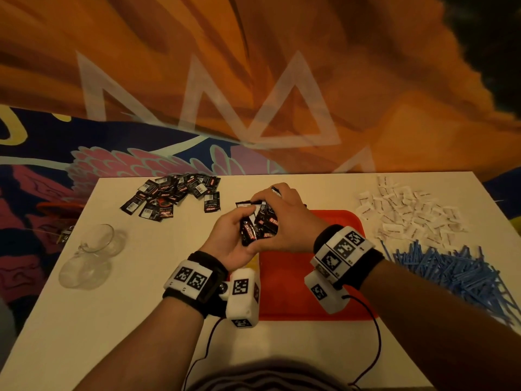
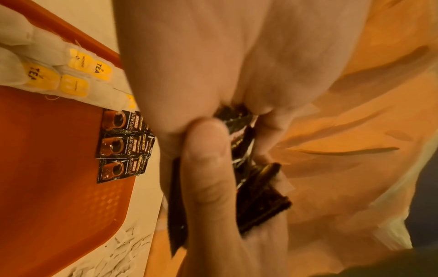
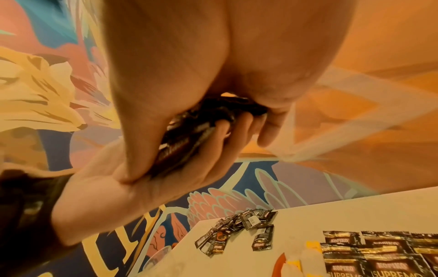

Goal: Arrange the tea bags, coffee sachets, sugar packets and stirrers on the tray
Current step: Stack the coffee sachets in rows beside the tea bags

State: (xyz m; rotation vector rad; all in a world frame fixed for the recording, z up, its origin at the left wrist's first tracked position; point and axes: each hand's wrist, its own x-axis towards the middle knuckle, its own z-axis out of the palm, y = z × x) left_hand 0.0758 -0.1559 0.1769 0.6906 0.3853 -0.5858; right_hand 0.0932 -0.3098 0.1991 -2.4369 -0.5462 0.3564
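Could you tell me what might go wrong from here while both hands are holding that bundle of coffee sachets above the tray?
1. The left hand and right hand grip a loose, fanned bundle of coffee sachets; one could slip out and fall.
2. A dropped sachet might knock the neat sachet rows on the tray beside the tea bags.
3. The wrist cable could perhaps snag the stirrers.

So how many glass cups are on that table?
2. Both are on the white table, near its left edge: the farther glass cup and the nearer glass cup close beside it. None shows elsewhere in view.
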